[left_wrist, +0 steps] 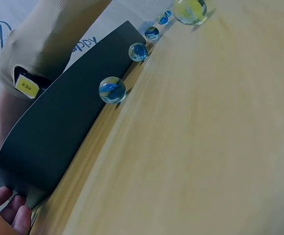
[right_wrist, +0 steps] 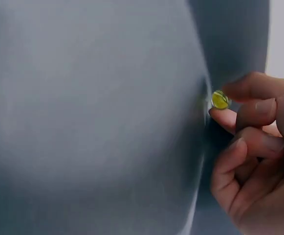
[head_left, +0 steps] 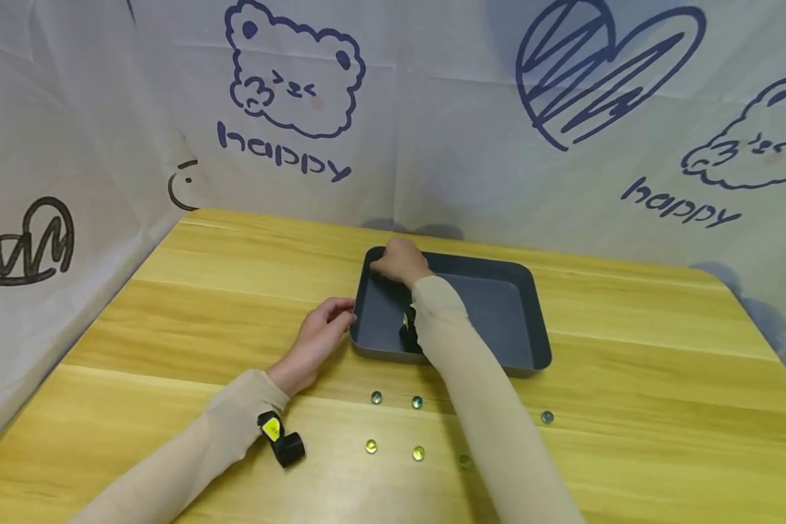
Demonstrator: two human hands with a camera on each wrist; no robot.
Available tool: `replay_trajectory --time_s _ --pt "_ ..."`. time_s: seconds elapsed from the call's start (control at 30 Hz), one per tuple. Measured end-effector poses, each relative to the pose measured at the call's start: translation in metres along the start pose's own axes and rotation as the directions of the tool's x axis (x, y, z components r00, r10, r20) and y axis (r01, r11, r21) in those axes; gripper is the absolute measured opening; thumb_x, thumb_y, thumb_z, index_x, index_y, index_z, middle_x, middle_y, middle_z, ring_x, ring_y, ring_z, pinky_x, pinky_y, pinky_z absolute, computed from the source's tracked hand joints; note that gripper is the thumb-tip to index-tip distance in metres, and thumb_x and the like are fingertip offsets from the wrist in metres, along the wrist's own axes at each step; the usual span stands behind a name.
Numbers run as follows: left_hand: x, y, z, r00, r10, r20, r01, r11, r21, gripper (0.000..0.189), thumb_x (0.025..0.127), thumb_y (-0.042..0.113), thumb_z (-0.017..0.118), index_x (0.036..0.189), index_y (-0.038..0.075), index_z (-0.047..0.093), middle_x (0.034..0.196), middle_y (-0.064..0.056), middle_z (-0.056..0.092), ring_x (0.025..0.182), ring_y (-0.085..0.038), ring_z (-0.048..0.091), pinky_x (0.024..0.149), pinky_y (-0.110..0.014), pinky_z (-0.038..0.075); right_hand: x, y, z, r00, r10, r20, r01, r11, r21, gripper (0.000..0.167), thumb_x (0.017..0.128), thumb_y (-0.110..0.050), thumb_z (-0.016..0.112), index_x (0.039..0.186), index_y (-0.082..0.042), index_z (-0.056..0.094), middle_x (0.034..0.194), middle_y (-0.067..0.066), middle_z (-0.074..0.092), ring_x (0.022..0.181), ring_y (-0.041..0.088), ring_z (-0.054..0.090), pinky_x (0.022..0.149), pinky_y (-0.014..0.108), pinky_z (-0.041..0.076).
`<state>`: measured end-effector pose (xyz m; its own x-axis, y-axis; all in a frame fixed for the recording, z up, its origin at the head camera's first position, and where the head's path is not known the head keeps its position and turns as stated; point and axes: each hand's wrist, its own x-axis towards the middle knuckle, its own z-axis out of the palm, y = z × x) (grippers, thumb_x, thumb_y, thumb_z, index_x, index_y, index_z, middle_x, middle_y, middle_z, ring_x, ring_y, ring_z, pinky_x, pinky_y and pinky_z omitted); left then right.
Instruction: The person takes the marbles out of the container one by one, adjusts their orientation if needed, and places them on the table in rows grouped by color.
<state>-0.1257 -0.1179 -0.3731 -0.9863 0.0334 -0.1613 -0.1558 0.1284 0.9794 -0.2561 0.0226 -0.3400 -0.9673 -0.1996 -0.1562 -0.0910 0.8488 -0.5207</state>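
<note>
My right hand (head_left: 402,260) reaches inside the dark grey baking tray (head_left: 491,306), at its far left corner. In the right wrist view, a clear glass marble with a yellow-green core (right_wrist: 220,100) is pinched between the fingertips, close to where the tray's floor meets its wall; the other fingers curl toward the palm. My left hand (head_left: 317,335) is at the outside of the tray's left wall. The left wrist view has its fingertips (left_wrist: 22,220) against the outer wall, around a corner, with fingers loosely bent.
In front of the tray, blue marbles (head_left: 417,402) lie spaced in a row on the wooden table (head_left: 236,306). Yellow-green marbles (head_left: 371,446) form a row nearer to me, partly beside my right sleeve (head_left: 491,407). A white cloth with drawings (head_left: 432,167) hangs behind the table.
</note>
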Motion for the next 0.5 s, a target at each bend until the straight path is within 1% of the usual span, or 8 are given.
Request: replay_trajectory --time_s 0.1,0.23,0.33,0.4,0.5 --pt "0.001 0.001 0.001 1.000 -0.002 0.005 0.002 1.000 0.004 0.037 0.096 0.010 0.048 0.131 -0.003 0.052 0.128 -0.018 0.053 0.115 -0.028 0.049 0.099 -0.041 0.041 0.001 0.004 -0.004 1.000 0.010 0.024 -0.013 0.991 0.135 0.042 0.088 -0.019 0.067 0.050 -0.011 0.051 0.046 0.000 0.047 0.041 0.014 0.040 0.044 0.027 0.035" --pt "0.003 0.001 0.002 1.000 -0.010 0.011 0.010 1.000 0.005 0.038 0.096 0.011 0.048 0.132 -0.002 0.051 0.129 -0.017 0.052 0.116 -0.028 0.048 0.100 -0.041 0.041 -0.001 0.007 -0.012 0.999 0.014 0.041 -0.025 0.964 0.266 0.046 0.086 -0.016 0.066 0.047 -0.013 0.042 0.045 -0.002 0.036 0.039 0.014 0.036 0.044 0.028 0.037" --pt "0.003 0.001 0.002 1.000 -0.014 0.014 0.014 1.000 0.002 0.038 0.096 0.011 0.048 0.132 -0.002 0.051 0.129 -0.017 0.052 0.117 -0.028 0.048 0.101 -0.041 0.041 -0.004 0.010 -0.022 0.998 0.007 0.055 -0.024 0.949 0.315 0.047 0.086 -0.014 0.066 0.048 -0.014 0.038 0.046 -0.003 0.029 0.039 0.013 0.031 0.047 0.028 0.038" --pt "0.002 0.001 0.002 1.000 -0.018 0.012 0.018 1.000 0.001 0.038 0.096 0.010 0.048 0.132 -0.002 0.051 0.129 -0.017 0.052 0.117 -0.028 0.048 0.101 -0.041 0.041 -0.007 0.012 -0.030 0.998 -0.012 0.069 -0.011 0.945 0.326 0.047 0.086 -0.014 0.066 0.048 -0.014 0.040 0.047 -0.004 0.029 0.039 0.013 0.030 0.050 0.030 0.040" --pt "0.002 0.001 0.002 1.000 -0.023 0.009 0.023 1.000 0.001 0.037 0.096 0.010 0.048 0.132 -0.002 0.052 0.130 -0.017 0.052 0.118 -0.028 0.048 0.101 -0.041 0.040 -0.011 0.017 -0.046 0.995 -0.052 0.087 0.021 0.944 0.330 0.042 0.087 -0.016 0.067 0.051 -0.012 0.046 0.048 -0.004 0.031 0.041 0.012 0.031 0.057 0.036 0.045"
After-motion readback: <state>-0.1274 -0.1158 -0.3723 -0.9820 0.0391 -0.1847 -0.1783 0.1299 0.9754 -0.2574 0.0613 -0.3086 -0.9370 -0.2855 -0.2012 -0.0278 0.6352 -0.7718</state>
